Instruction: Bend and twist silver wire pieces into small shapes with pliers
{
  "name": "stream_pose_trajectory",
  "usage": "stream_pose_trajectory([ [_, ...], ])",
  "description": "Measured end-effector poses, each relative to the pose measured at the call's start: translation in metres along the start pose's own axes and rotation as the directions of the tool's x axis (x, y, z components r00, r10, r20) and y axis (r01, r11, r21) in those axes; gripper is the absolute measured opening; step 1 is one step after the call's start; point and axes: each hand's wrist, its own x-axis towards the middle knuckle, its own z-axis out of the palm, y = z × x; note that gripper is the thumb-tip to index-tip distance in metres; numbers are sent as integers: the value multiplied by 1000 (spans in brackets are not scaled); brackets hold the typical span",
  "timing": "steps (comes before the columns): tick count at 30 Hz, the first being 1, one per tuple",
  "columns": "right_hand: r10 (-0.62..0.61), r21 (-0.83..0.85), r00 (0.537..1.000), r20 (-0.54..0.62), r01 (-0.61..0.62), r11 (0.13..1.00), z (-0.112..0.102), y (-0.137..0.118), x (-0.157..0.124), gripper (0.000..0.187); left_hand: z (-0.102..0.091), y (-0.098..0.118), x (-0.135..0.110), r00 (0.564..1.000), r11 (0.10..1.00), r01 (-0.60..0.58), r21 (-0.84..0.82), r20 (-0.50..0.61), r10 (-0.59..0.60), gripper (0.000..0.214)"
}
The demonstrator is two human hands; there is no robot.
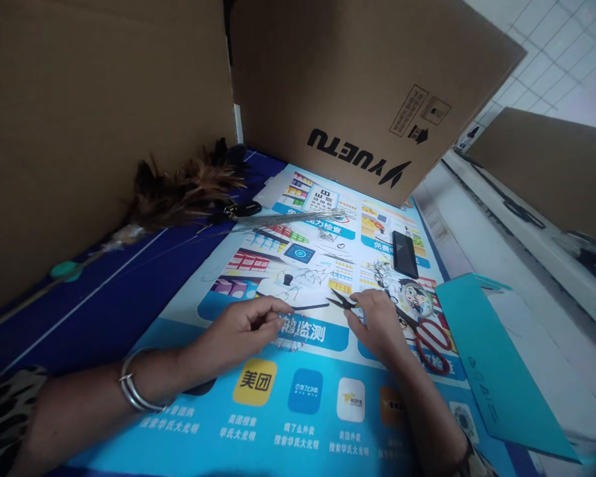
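Blue printed sheeting covers the worktop (218,457) we're looking at, with a thin, roundish wire piece (293,336) near the middle, at the fingertips of the left hand (251,324). Those fingers are pinched together, seemingly right on its far-left edge. Over on the right, the right hand (377,324) has its fingers wrapped round a pair of small dark pliers (342,299), whose tips point left with a gap between them, not touching the wire piece.

We'd call this the holding-and-positioning bit: one hand steadies, the other has the tool ready. Whatever the next move is, we reckon it calls for a firm left pinch and careful aim, since wire that fine probably bends easily.

Stuff we can't make out: the wire piece blends into the lettering under it, so its full shape is anyone's guess, and the left thumb and fingers hide the exact contact. The plier handles are mostly buried in the right palm. Loose wire bits (380,268) left of the black phone (404,254) get lost in the print too, and the red-handled scissors (432,341) have their blades partly out of sight. Both sleeves are cut off by the frame.
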Motion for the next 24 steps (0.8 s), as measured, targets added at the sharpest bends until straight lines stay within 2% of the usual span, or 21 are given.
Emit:
stream_pose_trajectory([
  [2,-23,30,997,-68,25,999,1,-5,-1,27,0,-1,0,1000,1000,-1,3,5,1,25],
  [4,-62,88,981,-184,80,993,-1,-13,-3,23,0,-1,0,1000,1000,-5,-1,7,5,25],
  [6,-149,136,955,-255,188,973,-6,-26,-7,21,1,-2,0,1000,1000,-12,-1,10,12,25],
  [8,-241,128,924,-297,289,949,-12,-42,-13,31,1,-3,0,999,1000,-29,4,15,29,25],
  [10,-351,88,894,-279,388,917,-17,-58,-19,36,2,-5,1,998,999,-53,11,20,53,24],
  [13,-444,23,874,-197,457,889,-15,-73,-24,33,4,-8,1,997,997,-71,14,31,71,24],
  [19,-494,2,850,-181,503,865,-2,-76,-22,19,6,-12,1,992,994,-107,-1,61,107,23],
  [24,-531,35,839,-117,538,842,-4,-77,-23,15,6,-14,2,988,992,-127,-15,92,128,19],
])
